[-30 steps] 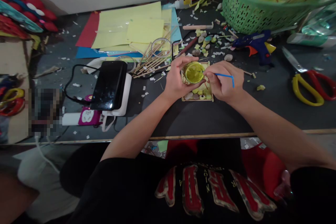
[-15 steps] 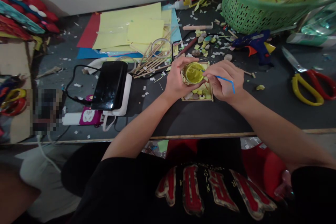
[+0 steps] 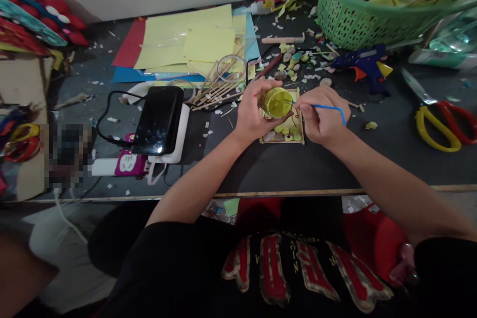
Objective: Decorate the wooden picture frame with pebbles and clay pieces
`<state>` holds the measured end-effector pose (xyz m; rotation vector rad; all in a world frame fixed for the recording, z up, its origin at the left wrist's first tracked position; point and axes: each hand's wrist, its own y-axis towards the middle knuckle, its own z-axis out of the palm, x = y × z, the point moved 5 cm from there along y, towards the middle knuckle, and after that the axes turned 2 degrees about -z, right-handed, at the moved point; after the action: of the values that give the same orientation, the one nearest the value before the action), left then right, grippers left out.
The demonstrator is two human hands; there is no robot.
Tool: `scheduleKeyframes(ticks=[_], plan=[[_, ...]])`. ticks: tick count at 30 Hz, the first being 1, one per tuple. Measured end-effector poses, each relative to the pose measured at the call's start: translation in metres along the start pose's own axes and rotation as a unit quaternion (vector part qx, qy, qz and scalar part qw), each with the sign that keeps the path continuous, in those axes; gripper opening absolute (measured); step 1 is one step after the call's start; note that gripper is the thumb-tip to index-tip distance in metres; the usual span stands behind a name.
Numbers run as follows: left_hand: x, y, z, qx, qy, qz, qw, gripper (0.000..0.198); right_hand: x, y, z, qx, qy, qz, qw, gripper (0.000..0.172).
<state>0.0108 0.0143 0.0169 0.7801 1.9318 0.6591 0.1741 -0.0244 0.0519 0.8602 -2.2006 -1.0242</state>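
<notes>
My left hand (image 3: 249, 113) is wrapped round a small round pot (image 3: 278, 104) of yellow-green, paint-like stuff, its mouth tilted towards the right. Pinched in my right hand (image 3: 323, 115) is a thin blue stick (image 3: 326, 107), bent at its outer end. The stick's inner tip reaches into the pot's mouth; its exact shape there is too small to make out. Beneath both hands lies a small framed panel (image 3: 298, 120) with red lines, and painted pebbles (image 3: 278, 136) sit along its near side. The pot and hands hide part of the panel.
Wooden sticks (image 3: 214, 87) and coloured paper sheets (image 3: 186, 39) lie behind my left hand. A black power bank or phone (image 3: 158, 119) rests at left. To the right are a blue glue gun (image 3: 367, 67), scissors (image 3: 434, 114) and a green basket (image 3: 372, 17).
The pot has tipped further to the right. My right hand and the blue stick have shifted slightly right. The view has also moved a little.
</notes>
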Motion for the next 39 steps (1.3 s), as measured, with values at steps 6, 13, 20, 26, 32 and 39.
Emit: scheduleKeyframes(ticks=[6, 13, 20, 26, 32, 39], plan=[[0.003, 0.000, -0.001, -0.004, -0.005, 0.030, 1.000, 0.074, 0.003, 0.005, -0.007, -0.037, 0.022, 0.005, 0.999, 0.017], [0.009, 0.000, -0.003, -0.007, 0.018, 0.041, 0.999, 0.074, -0.002, 0.003, 0.001, 0.026, 0.045, 0.009, 0.999, 0.027], [0.010, -0.001, 0.000, 0.014, 0.023, 0.035, 0.999, 0.068, 0.000, 0.000, 0.002, 0.066, 0.020, 0.017, 0.997, 0.029], [0.007, 0.001, 0.001, 0.013, 0.028, 0.032, 0.999, 0.068, 0.002, 0.002, 0.002, 0.078, 0.031, 0.028, 0.996, 0.029], [0.010, 0.000, 0.004, 0.007, 0.015, 0.020, 1.000, 0.072, 0.002, 0.003, -0.001, 0.040, -0.001, 0.012, 0.999, 0.024], [0.007, 0.001, 0.006, 0.031, -0.010, 0.032, 0.999, 0.073, 0.006, 0.005, -0.004, 0.012, -0.001, -0.008, 1.000, 0.020]])
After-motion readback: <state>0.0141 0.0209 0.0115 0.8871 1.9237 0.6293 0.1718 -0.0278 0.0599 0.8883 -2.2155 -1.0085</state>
